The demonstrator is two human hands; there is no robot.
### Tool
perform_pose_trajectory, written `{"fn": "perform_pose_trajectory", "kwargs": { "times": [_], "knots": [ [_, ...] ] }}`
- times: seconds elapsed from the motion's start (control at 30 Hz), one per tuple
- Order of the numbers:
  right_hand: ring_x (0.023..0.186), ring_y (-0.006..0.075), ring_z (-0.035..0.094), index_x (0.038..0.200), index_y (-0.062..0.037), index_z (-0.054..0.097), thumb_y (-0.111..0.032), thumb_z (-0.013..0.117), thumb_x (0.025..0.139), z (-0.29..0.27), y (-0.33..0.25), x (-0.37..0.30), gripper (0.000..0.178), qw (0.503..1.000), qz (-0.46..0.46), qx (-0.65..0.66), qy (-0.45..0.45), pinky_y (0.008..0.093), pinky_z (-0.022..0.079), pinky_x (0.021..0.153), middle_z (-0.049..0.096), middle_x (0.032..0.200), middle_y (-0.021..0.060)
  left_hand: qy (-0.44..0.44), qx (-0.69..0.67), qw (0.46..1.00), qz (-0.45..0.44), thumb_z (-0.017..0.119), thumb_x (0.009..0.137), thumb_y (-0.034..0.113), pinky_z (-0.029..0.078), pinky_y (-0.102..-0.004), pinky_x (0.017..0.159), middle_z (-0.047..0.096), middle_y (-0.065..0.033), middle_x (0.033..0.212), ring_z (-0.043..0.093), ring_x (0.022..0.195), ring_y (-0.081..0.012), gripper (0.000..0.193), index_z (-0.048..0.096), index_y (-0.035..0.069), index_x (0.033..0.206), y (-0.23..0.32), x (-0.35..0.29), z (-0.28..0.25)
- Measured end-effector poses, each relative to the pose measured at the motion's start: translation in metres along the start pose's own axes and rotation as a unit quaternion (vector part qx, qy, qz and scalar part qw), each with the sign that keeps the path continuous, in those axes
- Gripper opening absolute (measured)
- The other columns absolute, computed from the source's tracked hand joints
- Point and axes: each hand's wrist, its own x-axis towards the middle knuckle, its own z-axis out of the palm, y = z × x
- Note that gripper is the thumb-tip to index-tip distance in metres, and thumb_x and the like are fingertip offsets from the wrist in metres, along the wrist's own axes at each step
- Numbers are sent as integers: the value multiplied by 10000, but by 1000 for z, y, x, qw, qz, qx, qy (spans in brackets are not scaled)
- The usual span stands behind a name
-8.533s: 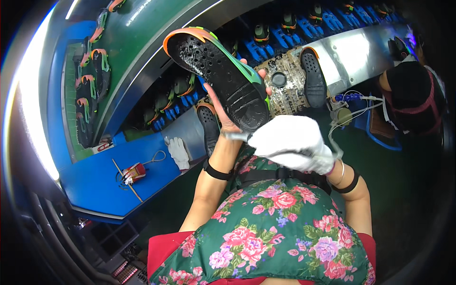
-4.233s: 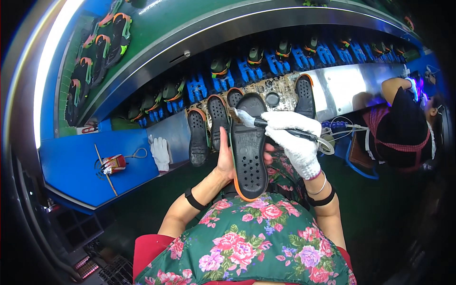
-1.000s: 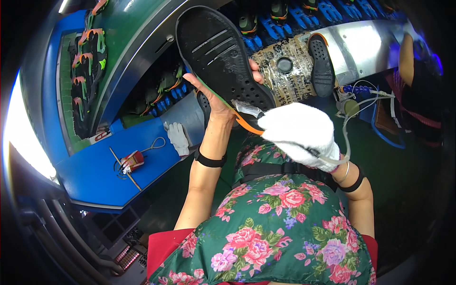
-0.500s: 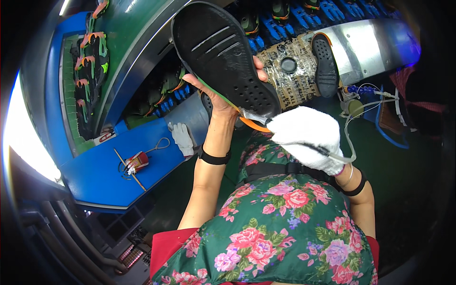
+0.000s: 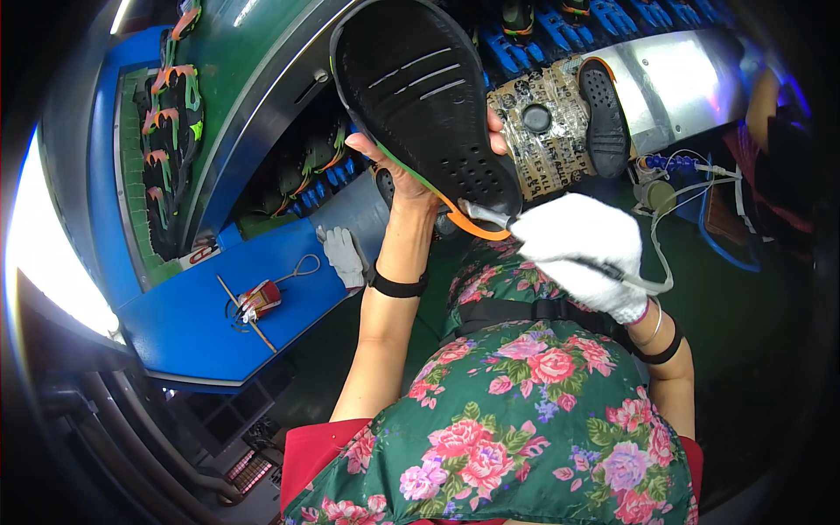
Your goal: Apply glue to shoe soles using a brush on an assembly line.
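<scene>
My bare left hand (image 5: 404,182) is closed around a large black shoe sole (image 5: 416,101) with an orange and green edge. Slots and small holes mark the face turned up to me. My right hand (image 5: 584,249), in a white knitted glove, grips a brush (image 5: 486,213) whose pale, flat tip rests at the sole's narrow end, beside the orange rim. From the brush a thin clear hose (image 5: 658,282) runs back past my glove. The brush handle is mostly hidden by the glove.
A second sole (image 5: 604,122) lies on a taped cardboard patch (image 5: 551,153) on the metal ledge. Blue racks (image 5: 573,35) hold shoe parts behind. On the blue table (image 5: 184,328) are a red container (image 5: 260,300) and a glove (image 5: 341,255). Another person's arm (image 5: 763,109) shows at far right.
The sole and my left hand have shifted slightly right. The brush tip now lies nearer the orange rim, turned more to the left. An arm has appeared at far right.
</scene>
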Motion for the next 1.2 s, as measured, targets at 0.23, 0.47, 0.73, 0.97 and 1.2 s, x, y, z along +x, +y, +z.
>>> {"fn": "perform_pose_trajectory", "kwargs": {
  "times": [0.23,0.47,0.73,0.97,1.2],
  "knots": [
    [861,272,736,893,-46,774,-1,791,728,3,-7,-2,172,1000,5,-3,0,362,574,756,765,939,118,7,-13,1000,-13,508,573,1008,574,-482,745,606,-286,1119,647,952,-382,1292,471,-8,1370,2,-2,-6],
    [883,256,733,953,-55,779,-9,803,751,7,-14,1,209,999,-25,-38,-19,348,580,768,766,982,95,-19,3,1000,-4,456,609,1012,588,-483,736,619,-271,1096,662,911,-370,1271,474,-13,1360,-5,3,-2],
    [876,295,735,853,-30,762,21,789,734,7,-11,-12,133,999,24,-1,28,366,574,776,757,934,155,-3,36,999,4,393,620,1028,591,-463,705,636,-260,1056,674,885,-361,1276,480,-14,1351,-11,3,-4],
    [895,277,735,874,-13,752,56,755,763,5,-6,-22,131,980,132,87,122,357,577,793,752,941,158,65,15,998,-14,369,617,1036,590,-445,724,647,-249,1037,682,867,-341,1281,497,-15,1339,-16,3,7],
    [890,287,738,889,-26,774,26,773,734,3,1,-16,163,999,16,-34,-5,366,581,788,759,967,144,-3,5,994,-108,361,647,1013,643,-442,764,649,-313,1132,734,922,-342,1316,399,-6,1480,-14,9,-9]
  ]
}}
